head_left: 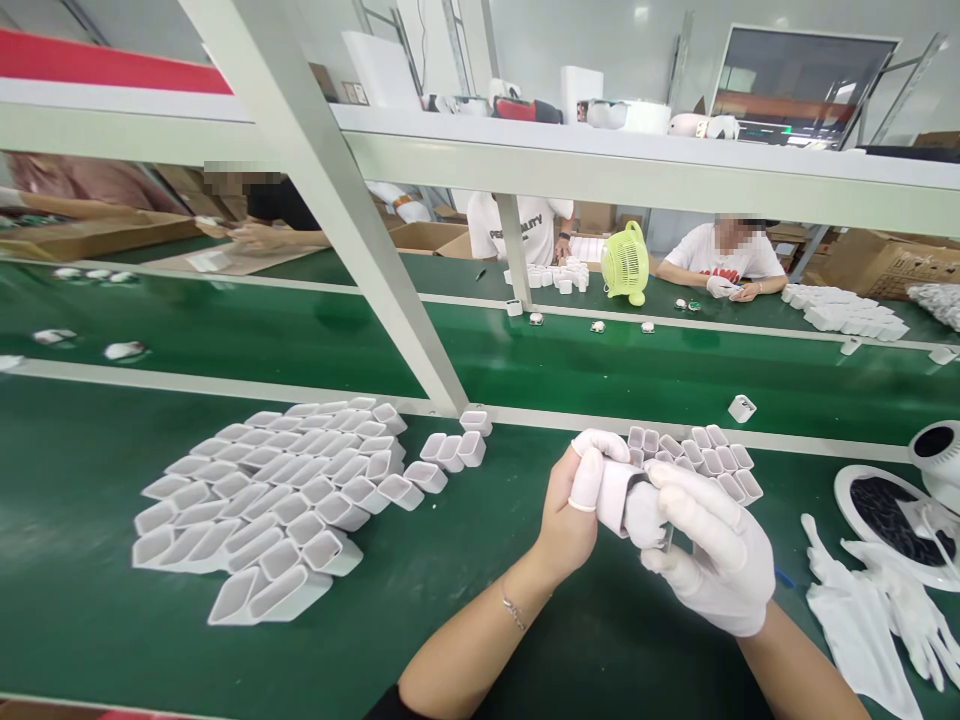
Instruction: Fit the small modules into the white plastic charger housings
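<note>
Green surface [450, 580] lies below; left hand [576, 500] grips white case [613, 496], right hand [712, 545] holds round piece [646, 514]; loose grip could drop either.

Held housing [613, 496]: smooth plastic, faint sheen. Clustered shells [291, 597]: smooth plastic. Right-hand glove [726, 560]: matt, fabric-like. Bench [427, 600]: smooth, dull. Belt [675, 378]: glossy. Post [352, 220]: smooth painted metal. Carton [889, 270]: matt cardboard.
</note>
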A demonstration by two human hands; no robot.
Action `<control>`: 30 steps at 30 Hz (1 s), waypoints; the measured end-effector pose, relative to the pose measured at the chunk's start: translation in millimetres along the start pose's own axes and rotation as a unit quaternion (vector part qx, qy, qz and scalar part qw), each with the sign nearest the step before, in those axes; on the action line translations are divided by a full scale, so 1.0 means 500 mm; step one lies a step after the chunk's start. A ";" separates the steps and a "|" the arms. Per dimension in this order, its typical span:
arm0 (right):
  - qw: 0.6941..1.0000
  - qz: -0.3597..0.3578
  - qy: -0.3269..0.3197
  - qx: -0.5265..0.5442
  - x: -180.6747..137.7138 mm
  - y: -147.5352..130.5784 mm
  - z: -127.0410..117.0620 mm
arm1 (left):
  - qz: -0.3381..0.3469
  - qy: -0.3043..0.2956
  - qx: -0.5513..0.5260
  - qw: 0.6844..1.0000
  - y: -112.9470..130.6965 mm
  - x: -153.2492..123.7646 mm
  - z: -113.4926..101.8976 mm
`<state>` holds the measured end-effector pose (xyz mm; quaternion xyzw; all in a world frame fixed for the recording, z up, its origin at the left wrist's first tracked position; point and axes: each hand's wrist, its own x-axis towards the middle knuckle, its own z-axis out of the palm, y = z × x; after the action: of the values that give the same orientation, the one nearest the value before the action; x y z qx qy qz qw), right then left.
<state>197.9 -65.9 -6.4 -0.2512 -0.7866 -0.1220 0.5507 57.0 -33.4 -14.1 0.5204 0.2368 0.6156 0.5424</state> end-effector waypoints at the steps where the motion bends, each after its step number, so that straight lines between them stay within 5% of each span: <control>1: 1.000 0.000 -0.003 -0.008 0.002 -0.001 -0.001 | 0.001 -0.001 0.000 1.000 0.000 0.000 0.000; 11: 0.997 0.008 -0.026 -0.072 -0.002 -0.010 -0.002 | 0.007 0.003 0.020 1.000 -0.005 0.000 -0.003; 17: 0.994 0.088 -0.048 0.040 -0.024 -0.001 0.007 | -0.017 -0.002 -0.018 1.000 -0.010 0.003 0.000; 19: 0.968 0.210 -0.062 0.122 -0.030 -0.006 0.011 | -0.032 -0.011 -0.040 0.999 -0.014 0.004 0.001; 23: 0.842 0.440 -0.139 0.280 -0.031 -0.015 0.019 | -0.034 -0.050 -0.046 0.997 -0.024 0.006 0.000; 30: 0.753 0.510 -0.149 0.389 -0.018 -0.007 0.018 | -0.008 -0.097 0.021 0.995 -0.033 0.016 -0.003</control>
<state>191.1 -67.2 -17.7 -0.3940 -0.5938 0.5324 0.4569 63.7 -20.6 -25.9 0.5873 0.2002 0.5526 0.5564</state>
